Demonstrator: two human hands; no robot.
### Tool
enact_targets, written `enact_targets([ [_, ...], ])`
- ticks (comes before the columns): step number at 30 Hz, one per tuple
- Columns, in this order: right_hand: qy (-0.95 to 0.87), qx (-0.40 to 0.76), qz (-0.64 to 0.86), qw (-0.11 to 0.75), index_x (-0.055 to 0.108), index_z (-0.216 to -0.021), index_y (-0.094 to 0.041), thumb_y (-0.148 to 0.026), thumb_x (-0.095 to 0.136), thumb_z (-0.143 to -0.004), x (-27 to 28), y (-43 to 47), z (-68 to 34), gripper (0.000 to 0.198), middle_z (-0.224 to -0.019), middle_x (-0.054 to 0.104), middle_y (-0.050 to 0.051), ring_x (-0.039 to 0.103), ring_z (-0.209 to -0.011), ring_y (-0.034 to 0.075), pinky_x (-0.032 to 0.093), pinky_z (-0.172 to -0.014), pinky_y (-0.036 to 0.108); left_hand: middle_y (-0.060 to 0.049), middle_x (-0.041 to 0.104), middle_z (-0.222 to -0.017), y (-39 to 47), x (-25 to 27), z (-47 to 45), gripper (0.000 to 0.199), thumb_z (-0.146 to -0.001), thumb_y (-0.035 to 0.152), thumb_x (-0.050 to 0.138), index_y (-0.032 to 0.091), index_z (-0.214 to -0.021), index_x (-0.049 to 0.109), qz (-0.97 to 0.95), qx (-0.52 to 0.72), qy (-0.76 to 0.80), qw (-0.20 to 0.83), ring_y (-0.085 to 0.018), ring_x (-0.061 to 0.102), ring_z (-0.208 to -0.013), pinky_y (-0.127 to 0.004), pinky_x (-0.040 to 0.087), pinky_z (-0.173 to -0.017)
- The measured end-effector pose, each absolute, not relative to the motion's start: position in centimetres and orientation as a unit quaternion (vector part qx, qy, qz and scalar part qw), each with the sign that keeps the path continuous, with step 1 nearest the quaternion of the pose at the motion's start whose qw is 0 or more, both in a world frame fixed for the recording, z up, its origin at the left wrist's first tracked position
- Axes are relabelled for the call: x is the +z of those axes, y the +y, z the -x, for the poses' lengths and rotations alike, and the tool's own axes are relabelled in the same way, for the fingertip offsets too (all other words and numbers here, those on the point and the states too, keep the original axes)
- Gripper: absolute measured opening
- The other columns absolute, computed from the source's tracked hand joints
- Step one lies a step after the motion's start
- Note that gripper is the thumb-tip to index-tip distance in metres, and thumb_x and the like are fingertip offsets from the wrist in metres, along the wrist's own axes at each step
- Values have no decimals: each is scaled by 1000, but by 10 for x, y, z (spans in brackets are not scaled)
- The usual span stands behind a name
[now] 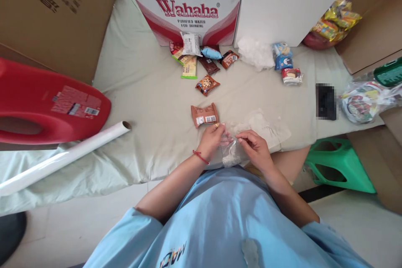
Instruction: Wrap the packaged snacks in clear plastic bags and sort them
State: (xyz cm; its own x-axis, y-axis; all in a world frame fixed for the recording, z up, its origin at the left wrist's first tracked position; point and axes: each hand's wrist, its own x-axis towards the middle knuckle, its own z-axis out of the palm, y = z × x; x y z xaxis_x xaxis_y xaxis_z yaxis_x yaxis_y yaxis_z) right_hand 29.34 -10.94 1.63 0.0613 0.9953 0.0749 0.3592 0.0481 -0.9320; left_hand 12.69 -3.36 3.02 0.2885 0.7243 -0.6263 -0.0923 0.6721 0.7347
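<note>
Near the front edge of the cloth-covered table, a clear plastic bag (231, 154) hangs between my two hands. My left hand (214, 139), with a red string at the wrist, is closed on the bag's left side. The fingertips of my right hand (253, 145) pinch its upper right edge. Just beyond my left fingers lies a brown snack packet (204, 114) with a barcode label. An orange-brown cookie packet (207, 85) rests farther back. Beside my right hand, more thin clear plastic (264, 127) is spread flat on the cloth.
Several wrapped snacks (190, 67) are heaped before the Wahaha carton (188, 8). Crumpled clear plastic (256, 53) and blue and red packets (283, 62) lie right of them. A red jug (78, 104) and a white roll (69, 155) are at left; a green stool (342, 167) stands at right.
</note>
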Motion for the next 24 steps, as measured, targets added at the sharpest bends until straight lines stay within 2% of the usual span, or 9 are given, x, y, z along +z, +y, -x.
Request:
enact_targets([
  [3, -579, 355, 592, 434, 73, -100, -26, -36, 59, -101, 16, -110, -291, 17, -97, 69, 4, 65, -91, 19, 53, -81, 34, -5, 75, -79, -32, 26, -125, 33, -85, 47, 72, 16, -77, 63, -241, 292, 483, 789, -20, 76, -75, -28, 60, -70],
  [8, -518, 404, 579, 483, 64, -111, -25, -43, 64, -98, 13, -106, -278, 21, -111, 66, 6, 66, -106, 20, 57, -95, 38, -13, 80, -103, -43, 26, -123, 33, -84, 46, 70, 14, -93, 76, -232, 318, 444, 805, -28, 75, -107, -37, 60, -91],
  [11, -489, 396, 589, 508, 59, -114, -26, -44, 74, -90, 11, -99, -269, 34, -117, 62, 7, 64, -112, 21, 57, -101, 40, -10, 78, -119, -53, 28, -127, 33, -86, 47, 69, 19, -100, 80, -308, 361, 430, 768, -30, 67, -125, -42, 54, -104],
  [13, -490, 375, 597, 513, 60, -109, -26, -42, 75, -88, 12, -94, -265, 31, -119, 61, 7, 63, -114, 21, 56, -101, 40, -9, 77, -123, -57, 29, -129, 31, -86, 47, 69, 21, -100, 81, -322, 385, 427, 752, -31, 64, -130, -44, 51, -109],
  [16, -494, 380, 585, 519, 64, -96, -25, -40, 67, -94, 16, -87, -264, 15, -117, 63, 8, 63, -114, 21, 56, -98, 39, -10, 77, -121, -56, 31, -125, 33, -86, 47, 69, 20, -101, 81, -288, 414, 426, 751, -31, 65, -129, -45, 51, -110],
  [24, -336, 510, 513, 604, 65, -85, -25, -39, 78, -85, 38, -72, -282, 19, -103, 71, 2, 69, -92, 17, 58, -91, 37, -16, 74, -126, -48, 32, -79, 38, -85, 46, 69, 15, -105, 77, -204, 463, 459, 730, -30, 67, -125, -40, 57, -99],
])
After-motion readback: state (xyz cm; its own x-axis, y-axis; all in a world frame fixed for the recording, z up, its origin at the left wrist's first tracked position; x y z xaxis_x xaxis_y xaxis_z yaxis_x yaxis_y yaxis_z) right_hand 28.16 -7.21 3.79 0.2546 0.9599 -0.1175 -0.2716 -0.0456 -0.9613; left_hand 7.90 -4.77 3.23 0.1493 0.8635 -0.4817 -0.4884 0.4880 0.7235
